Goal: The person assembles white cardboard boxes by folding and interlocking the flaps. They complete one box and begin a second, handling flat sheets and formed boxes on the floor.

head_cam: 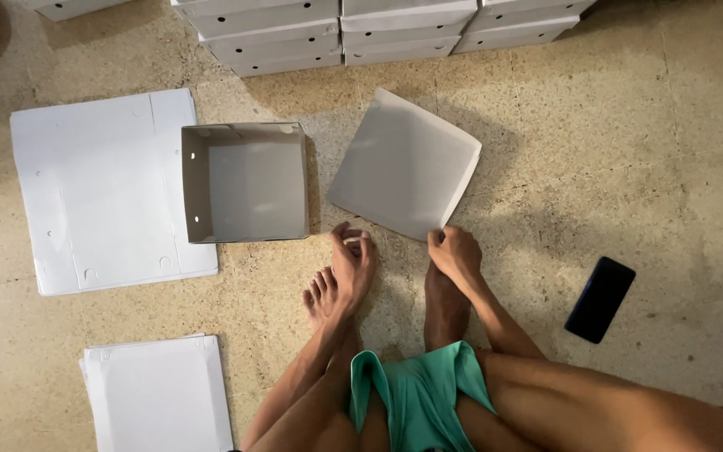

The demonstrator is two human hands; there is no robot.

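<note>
Right hand [455,254] closed on near corner of grey cardboard sheet [405,164] (flat on floor [646,167]); left hand [353,259] empty, fingers loosely curled, beside open box [244,182].

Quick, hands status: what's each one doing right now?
Left hand: fingers curled, holding nothing, just short of the flat lid.
Right hand: closed, pinching the lid's near corner.
</note>
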